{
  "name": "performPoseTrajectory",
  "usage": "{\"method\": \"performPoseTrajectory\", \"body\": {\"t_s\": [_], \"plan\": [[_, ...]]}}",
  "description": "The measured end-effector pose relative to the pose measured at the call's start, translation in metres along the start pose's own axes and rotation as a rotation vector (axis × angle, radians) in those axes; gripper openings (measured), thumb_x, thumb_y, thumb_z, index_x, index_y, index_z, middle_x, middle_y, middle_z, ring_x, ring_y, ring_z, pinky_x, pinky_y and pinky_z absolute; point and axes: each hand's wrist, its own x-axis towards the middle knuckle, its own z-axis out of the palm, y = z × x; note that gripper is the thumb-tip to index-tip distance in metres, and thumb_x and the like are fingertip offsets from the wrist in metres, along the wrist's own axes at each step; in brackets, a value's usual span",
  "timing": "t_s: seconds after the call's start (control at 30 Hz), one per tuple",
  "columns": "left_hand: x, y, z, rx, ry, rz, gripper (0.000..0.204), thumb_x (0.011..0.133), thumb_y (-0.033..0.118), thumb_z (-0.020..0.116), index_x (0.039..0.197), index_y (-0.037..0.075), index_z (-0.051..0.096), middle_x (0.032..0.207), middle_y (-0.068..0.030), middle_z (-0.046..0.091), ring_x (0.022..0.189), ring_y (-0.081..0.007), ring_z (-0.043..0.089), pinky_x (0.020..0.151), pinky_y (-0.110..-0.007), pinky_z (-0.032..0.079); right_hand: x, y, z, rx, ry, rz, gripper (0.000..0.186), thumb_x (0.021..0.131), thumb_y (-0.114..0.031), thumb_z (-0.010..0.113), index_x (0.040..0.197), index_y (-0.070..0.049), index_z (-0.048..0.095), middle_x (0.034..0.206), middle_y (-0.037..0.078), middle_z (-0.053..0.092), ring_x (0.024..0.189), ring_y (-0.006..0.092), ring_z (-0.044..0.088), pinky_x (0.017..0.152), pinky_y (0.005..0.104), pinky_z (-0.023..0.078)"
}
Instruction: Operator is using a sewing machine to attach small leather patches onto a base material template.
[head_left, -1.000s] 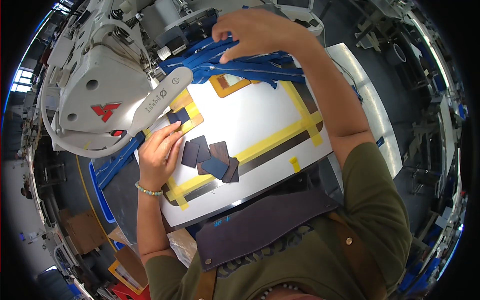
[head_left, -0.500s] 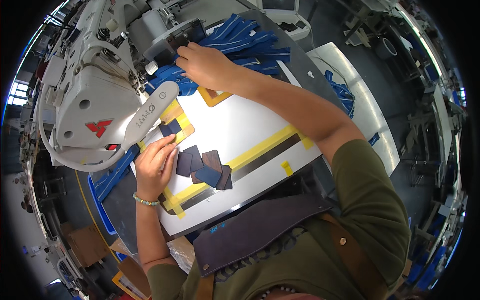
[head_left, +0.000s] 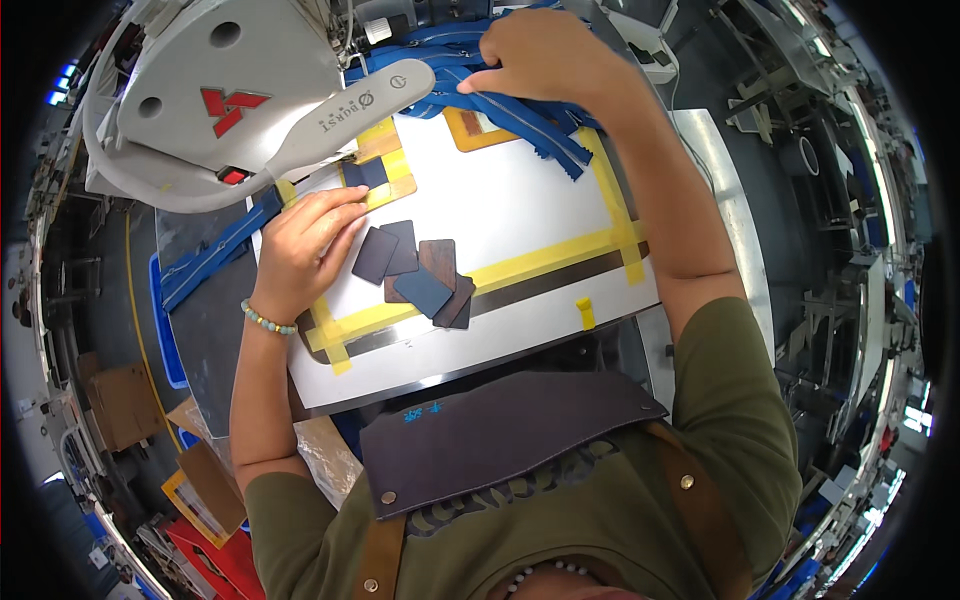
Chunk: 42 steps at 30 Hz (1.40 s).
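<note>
My left hand (head_left: pixel 305 250) lies at the left of a white board (head_left: pixel 540 220). Its fingertips touch the edge of a wooden jig edged with yellow tape (head_left: pixel 395 190), which frames a dark blue patch (head_left: pixel 368 174). The thumb stands apart from the fingers. My right hand (head_left: pixel 550 62) is over a pile of blue zippers (head_left: pixel 440 50) at the far side, thumb and bent fingers apart; its other fingers are partly hidden. One blue zipper (head_left: pixel 540 130) runs from below this hand onto the board. Small dark and brown rectangular pieces (head_left: pixel 425 290) lie overlapping beside my left hand.
A white sewing machine head (head_left: pixel 240 90) with a pale paddle-shaped arm (head_left: pixel 350 110) overhangs the left. An amber frame (head_left: pixel 480 132) lies near the zippers. More blue zippers (head_left: pixel 220 255) hang at the left edge above a blue bin (head_left: pixel 165 320). Yellow tape (head_left: pixel 540 252) marks the board.
My right hand has moved to the right over the pile, and zipper ends now reach onto the board. The left hand stays at the jig. The view has shifted.
</note>
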Motion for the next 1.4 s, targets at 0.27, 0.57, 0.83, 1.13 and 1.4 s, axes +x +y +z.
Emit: {"method": "performPoseTrajectory", "body": {"t_s": [0.27,0.57,0.83,1.13,1.4], "plan": [[-0.007,0.002,-0.006,0.013,-0.012,-0.022,0.018,0.089,0.000,0.078,0.106,0.001,0.076,0.118,-0.0123,0.079,0.102,-0.0293,0.077,0.086,-0.037,0.061,0.003,0.028,0.006,0.385,0.347,-0.111,0.020,0.096,-0.024,0.073,0.091,-0.005,0.074,0.078,0.008,0.073,0.067,0.0206,0.067,0.063,0.0350,0.050],[-0.004,0.002,-0.002,-0.001,0.024,0.032,0.015,0.091,0.006,0.079,0.105,0.004,0.076,0.114,-0.0102,0.078,0.093,-0.0280,0.076,0.080,-0.036,0.061,-0.010,0.052,-0.028,0.829,0.142,0.043,0.020,0.107,-0.020,0.065,0.102,-0.003,0.074,0.075,-0.009,0.062,0.063,0.0023,0.049,0.056,0.0224,0.039],[0.002,0.033,0.014,-0.577,0.119,-0.470,0.047,0.094,0.006,0.076,0.140,0.004,0.068,0.131,-0.0102,0.073,0.092,-0.0109,0.070,0.082,-0.027,0.058,-0.015,0.007,-0.029,1.260,-0.221,-0.331,0.018,0.109,-0.015,0.063,0.110,0.000,0.073,0.101,-0.001,0.069,0.090,0.0036,0.058,0.077,0.0197,0.047],[0.002,0.032,0.017,-1.098,-0.037,-0.656,0.046,0.098,0.010,0.078,0.139,0.000,0.060,0.123,-0.0053,0.069,0.087,-0.0042,0.063,0.079,-0.022,0.056,-0.009,0.017,-0.022,1.216,-0.357,-0.423,0.014,0.105,-0.008,0.068,0.115,0.001,0.072,0.105,0.001,0.072,0.095,0.0052,0.062,0.083,0.0208,0.049],[0.000,0.019,0.039,-0.852,0.102,-0.751,0.017,0.097,0.016,0.081,0.108,0.003,0.077,0.083,0.0039,0.069,0.071,-0.0017,0.056,0.066,-0.019,0.048,-0.005,0.041,-0.012,0.450,-0.278,-0.271,0.019,0.097,-0.022,0.074,0.106,-0.005,0.076,0.096,0.006,0.076,0.083,0.0152,0.071,0.078,0.0260,0.054]]}}
